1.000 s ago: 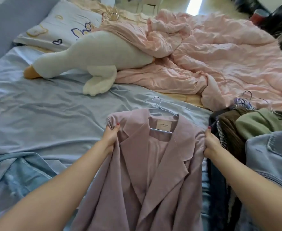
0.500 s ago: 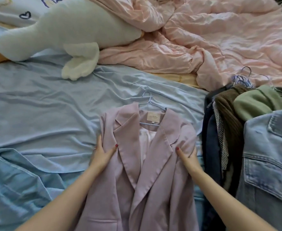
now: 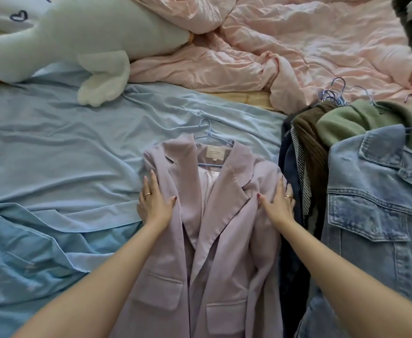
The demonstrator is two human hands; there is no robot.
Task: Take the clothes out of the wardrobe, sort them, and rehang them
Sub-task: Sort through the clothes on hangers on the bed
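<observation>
One lilac blazer (image 3: 214, 240) lies face up on the pale blue sheet (image 3: 66, 147) of the bed, on one light blue hanger (image 3: 209, 137). Its long axis runs from the near edge of the bed toward the far side, collar and hanger hook pointing away from the person, hem toward them and out of view past the near edge. It has two flap pockets (both low on the front) and one sewn label inside the neck.

Two hands are on it. The left hand (image 3: 155, 203) lies flat at the blazer's left shoulder edge, fingers straight and spread, thumb on the lapel side, pressing the cloth and pinching nothing. The right hand (image 3: 279, 203) lies flat on the right shoulder likewise, fingers extended, thumb spread toward the lapel. Each hand wears one ring.

Just beside the blazer, toward the right edge of the bed, is one pile of hung clothes: a denim jacket (image 3: 375, 215) on top, a green garment (image 3: 346, 125) and a brown corduroy one (image 3: 307, 142) under it, darker pieces at the pile's left (how many, I cannot tell). Their hanger hooks (image 3: 336, 93) bunch at the far end and also point away.

On the far side lie one crumpled pink duvet (image 3: 273, 45) and one white plush goose (image 3: 90, 37), with one pillow (image 3: 2, 18) at the far left corner.
</observation>
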